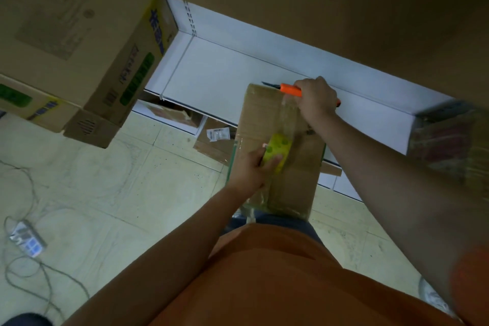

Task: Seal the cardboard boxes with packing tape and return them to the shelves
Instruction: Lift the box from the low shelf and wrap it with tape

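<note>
- My left hand [252, 167] grips the yellow tape roll [277, 152], fingers curled round it, thumb on its near side; the roll sits on top of the box [301, 180], about midway along it.
- A clear strip of tape [287, 116] runs from the roll up the box's top toward its far edge.
- My right hand [316, 99] is closed round an orange cutter [291, 89] at the far end of the box; its dark blade tip pokes out to the left, just past the box's far edge.
- The box rests in front of my body, its far end against the white shelf [225, 74], its near end by my orange shirt [277, 280].
- Up on the left, two printed cartons [79, 47] are stacked, the upper one tilted in my view, with a smaller box under their corner.
- A large brown carton [344, 2] fills the top right of my view.
- Under the shelf I see flattened cardboard [211, 145] with a white label on it.
- On the tiled floor [119, 193] at left lies a power strip [26, 238] with a looping cord.
- Something wrapped in plastic sits at the right edge; it is too blurred for me to tell what.
</note>
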Motion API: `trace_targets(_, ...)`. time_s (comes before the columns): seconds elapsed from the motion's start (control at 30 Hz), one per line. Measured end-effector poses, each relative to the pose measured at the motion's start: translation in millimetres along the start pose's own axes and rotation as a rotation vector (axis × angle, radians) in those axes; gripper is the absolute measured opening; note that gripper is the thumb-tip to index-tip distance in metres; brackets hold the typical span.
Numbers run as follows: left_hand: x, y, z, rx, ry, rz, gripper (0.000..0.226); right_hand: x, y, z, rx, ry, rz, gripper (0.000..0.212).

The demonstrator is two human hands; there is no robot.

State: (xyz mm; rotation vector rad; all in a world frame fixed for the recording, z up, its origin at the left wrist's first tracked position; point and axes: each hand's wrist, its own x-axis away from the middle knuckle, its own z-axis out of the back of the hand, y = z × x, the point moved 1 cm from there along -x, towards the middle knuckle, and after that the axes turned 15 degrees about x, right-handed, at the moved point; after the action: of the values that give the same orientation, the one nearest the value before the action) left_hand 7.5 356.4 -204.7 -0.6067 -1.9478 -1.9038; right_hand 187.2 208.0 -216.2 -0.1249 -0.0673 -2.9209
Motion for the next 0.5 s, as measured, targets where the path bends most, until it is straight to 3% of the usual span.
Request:
trace_targets(0.13,11.6,-4.3,-0.1,-0.045,-0.020,0.057,0.015,-10.6,-2.0,-3.8,0.052,0.000,-0.092,0.016)
trace_targets(0.3,24.1,-11.0,-5.0,0.001,0.018,0.038,0.028,-28.5,-7.3,1.9,0.128,-0.050,-0.123,0.022)
trace_targets(0.4,19.8,-4.3,-9.1,-0.043,0.059,0.064,0.042,-39.2,-3.7,2.2,-0.011,-0.134,-0.200,0.026)
trace_targets(0.5,13.3,1.5,-20.3,-0.135,0.036,0.211,0.044,-37.6,5.2,1.3,-0.083,-0.167,-0.155,0.046)
